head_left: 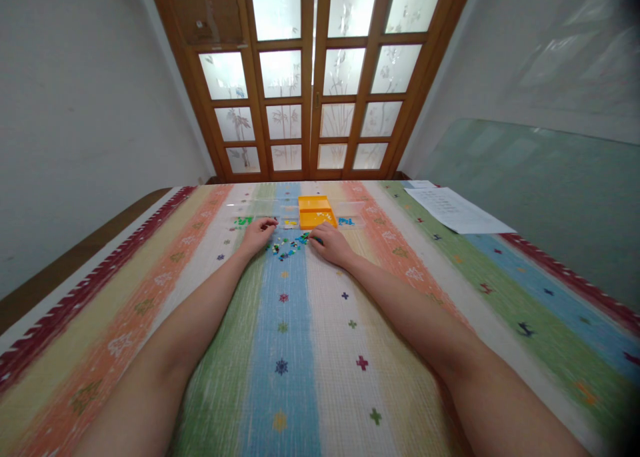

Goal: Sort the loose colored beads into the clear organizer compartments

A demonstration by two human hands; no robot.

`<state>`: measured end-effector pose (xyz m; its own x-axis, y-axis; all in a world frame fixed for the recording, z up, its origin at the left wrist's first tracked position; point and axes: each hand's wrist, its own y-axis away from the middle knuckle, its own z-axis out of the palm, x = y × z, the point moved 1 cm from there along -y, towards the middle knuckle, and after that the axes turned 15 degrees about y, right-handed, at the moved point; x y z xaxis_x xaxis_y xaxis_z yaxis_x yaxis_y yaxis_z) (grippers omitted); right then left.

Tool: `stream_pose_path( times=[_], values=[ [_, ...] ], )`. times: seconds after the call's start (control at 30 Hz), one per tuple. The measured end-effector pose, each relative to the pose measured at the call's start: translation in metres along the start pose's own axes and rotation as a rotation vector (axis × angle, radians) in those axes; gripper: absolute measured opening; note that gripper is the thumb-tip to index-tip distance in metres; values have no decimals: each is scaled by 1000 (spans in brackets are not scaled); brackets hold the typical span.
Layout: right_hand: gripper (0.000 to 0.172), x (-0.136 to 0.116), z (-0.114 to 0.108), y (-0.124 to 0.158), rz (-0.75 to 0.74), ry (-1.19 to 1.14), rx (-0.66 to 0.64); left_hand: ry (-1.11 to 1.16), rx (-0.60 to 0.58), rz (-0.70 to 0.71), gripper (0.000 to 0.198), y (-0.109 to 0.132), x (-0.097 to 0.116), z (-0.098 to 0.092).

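Note:
Several small coloured pieces (285,247), blue, green, white and dark, lie loose on the striped tablecloth between my two hands. My left hand (257,235) is at the left of them, its fingers curled together by a clear plastic tray; whether something is in them is hidden. At the right edge of the pieces, my right hand (331,245) has its fingertips bent down and pressed together; what they hold is too small to make out. Behind the hands stands an open orange box (314,204) with some pale pieces inside.
Clear trays flank the orange box, with green pieces (243,221) at left, yellow pieces (290,223) in the middle and blue pieces (345,221) at right. Paper sheets (457,210) lie at the table's right. Beyond the striped tablecloth (285,330) are wood-framed glass doors (310,77).

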<state>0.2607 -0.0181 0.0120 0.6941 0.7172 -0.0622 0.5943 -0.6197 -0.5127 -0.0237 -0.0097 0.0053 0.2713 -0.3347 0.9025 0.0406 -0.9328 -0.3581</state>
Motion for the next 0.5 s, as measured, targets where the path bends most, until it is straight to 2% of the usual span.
stream_pose_path(
  times=[0.13,0.2,0.33,0.5],
  values=[
    [17,0,1,0,-4,3,1,-311,-238,169,16,8,12,9],
    [17,0,1,0,-8,2,5,-384,-308,220,13,11,16,12],
    [16,0,1,0,-7,-7,3,-425,-355,254,10,12,18,13],
    [16,0,-1,0,-5,-11,-3,-390,-350,229,11,12,16,13]
  ],
)
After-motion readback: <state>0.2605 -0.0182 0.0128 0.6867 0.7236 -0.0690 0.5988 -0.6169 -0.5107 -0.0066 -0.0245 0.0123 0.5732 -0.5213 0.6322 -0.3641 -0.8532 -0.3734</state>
